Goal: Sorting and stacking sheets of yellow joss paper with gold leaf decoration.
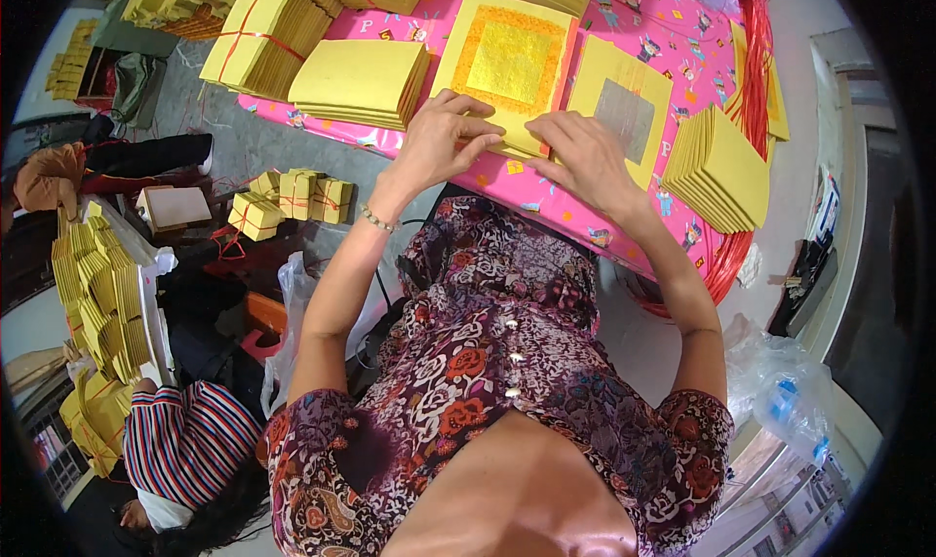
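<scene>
A yellow paper sheet (512, 58) with a gold foil square and an orange border lies in front of me, on top of other sheets. Its near edge is folded up into a narrow flap. My left hand (447, 138) pinches the left end of that fold between thumb and fingers. At the right end, my right hand (588, 159) grips the fold, fingers on top and thumb at the near side. Beside the right hand lies a yellow sheet with a silver foil square (626, 116). To the left sits a stack of folded yellow paper (359, 81).
A pink patterned tablecloth (546, 201) covers the table. Another folded stack (717, 170) stands at right, near hanging red string (753, 89). Tied bundles (261, 40) sit at far left. Another person in a striped sleeve (190, 440) is at lower left, beside more yellow paper (97, 284).
</scene>
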Available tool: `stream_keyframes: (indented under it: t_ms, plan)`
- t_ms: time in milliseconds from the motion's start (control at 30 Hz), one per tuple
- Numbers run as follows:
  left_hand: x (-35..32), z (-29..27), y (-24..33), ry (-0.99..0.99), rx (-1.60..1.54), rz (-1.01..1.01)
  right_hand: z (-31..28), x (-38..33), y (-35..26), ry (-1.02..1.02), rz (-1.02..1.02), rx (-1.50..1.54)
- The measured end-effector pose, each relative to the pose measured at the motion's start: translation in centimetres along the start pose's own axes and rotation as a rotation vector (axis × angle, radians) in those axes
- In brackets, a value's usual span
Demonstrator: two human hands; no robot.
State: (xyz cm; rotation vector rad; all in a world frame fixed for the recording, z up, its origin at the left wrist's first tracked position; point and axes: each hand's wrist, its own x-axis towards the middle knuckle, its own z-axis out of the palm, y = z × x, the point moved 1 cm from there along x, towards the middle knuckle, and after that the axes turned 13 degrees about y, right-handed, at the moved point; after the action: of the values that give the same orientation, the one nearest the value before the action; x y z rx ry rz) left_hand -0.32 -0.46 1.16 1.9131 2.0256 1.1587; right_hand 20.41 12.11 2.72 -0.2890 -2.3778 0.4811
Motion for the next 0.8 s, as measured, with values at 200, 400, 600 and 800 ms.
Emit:
stream_keyframes:
  t_ms: [200,400,600,800]
  plan:
    - [0.0,-0.6,0.6,-0.021,0.029,0.083,1.1,-0.1,0.6,-0.025,-0.020,-0.044]
    - [1.5,-0.1,1.7,0.093,0.221,0.092,0.1,2.3,1.6,-0.027,0.286,0.050]
    - [2.4,1.5,2.3,0.308,0.317,0.195,-0.7,6.2,5.7,-0.037,0.588,0.108]
    - [3.8,3.7,1.2,0.213,0.273,0.173,0.9,8.7,10.8,0.016,0.495,-0.127]
